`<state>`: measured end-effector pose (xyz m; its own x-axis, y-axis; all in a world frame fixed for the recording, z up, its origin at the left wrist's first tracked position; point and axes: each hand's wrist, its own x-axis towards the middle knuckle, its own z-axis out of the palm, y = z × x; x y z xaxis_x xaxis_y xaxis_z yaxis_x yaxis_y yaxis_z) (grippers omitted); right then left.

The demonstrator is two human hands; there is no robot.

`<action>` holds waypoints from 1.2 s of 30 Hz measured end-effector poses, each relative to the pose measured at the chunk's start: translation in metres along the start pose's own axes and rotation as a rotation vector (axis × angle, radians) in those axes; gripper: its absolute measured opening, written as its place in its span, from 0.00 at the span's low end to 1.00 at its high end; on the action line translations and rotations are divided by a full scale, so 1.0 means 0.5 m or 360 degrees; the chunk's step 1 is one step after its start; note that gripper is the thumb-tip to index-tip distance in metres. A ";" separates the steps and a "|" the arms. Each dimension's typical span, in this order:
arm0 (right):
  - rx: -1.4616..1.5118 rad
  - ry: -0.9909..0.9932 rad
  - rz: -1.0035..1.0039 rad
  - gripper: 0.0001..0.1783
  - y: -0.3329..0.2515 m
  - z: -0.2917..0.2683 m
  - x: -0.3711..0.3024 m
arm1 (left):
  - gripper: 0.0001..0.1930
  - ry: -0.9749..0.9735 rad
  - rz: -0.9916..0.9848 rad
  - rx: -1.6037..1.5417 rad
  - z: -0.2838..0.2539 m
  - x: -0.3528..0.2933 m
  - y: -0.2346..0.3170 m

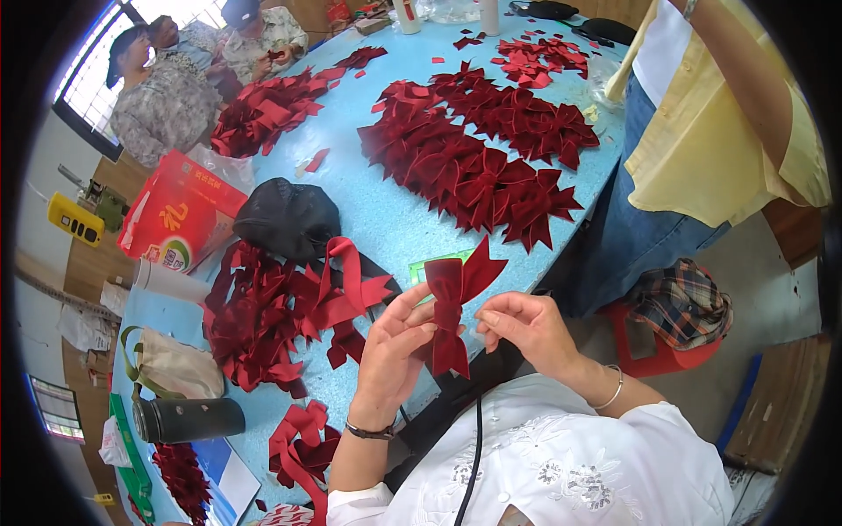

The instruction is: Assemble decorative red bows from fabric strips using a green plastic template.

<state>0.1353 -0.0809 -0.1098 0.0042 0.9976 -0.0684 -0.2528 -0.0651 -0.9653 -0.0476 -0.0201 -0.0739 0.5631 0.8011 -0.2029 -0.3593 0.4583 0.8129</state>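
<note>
A dark red velvet bow [449,302] with pointed tails is held up over the table's near edge. My left hand [396,337] pinches its left side between thumb and fingers. Just right of the bow is my right hand [526,326], thumb and fingertips pressed together; whatever they may hold is too small to make out. Behind the bow, a green-edged item [419,270] lies partly hidden on the blue table. To the left sits a pile of loose red velvet pieces [254,329], with a curled red ribbon [351,285] at its right side.
Long rows of finished-looking bows [474,175] cover the far middle of the table [338,188]. A black bag [288,219], a red package [184,210], a cloth pouch [180,364] and a dark green flask [189,421] stand left. A person in yellow [719,149] is at right, near a red stool [645,351].
</note>
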 end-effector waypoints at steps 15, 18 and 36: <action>0.0823 0.0144 0.0159 0.09 0.031 -0.010 0.004 | 0.20 0.0084 0.0013 0.0263 0.011 -0.038 -0.020; 0.0877 0.0133 0.0174 0.09 0.029 -0.011 0.003 | 0.20 0.0075 0.0004 0.0283 0.008 -0.044 -0.024; 0.1052 0.0036 0.0283 0.06 0.007 0.013 -0.002 | 0.30 0.0057 0.0706 0.0687 0.028 -0.047 -0.058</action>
<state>0.1281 -0.0821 -0.1116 -0.0739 0.9718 -0.2240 -0.7891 -0.1943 -0.5827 -0.0402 -0.0577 -0.0848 0.4013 0.8954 0.1929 -0.2156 -0.1123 0.9700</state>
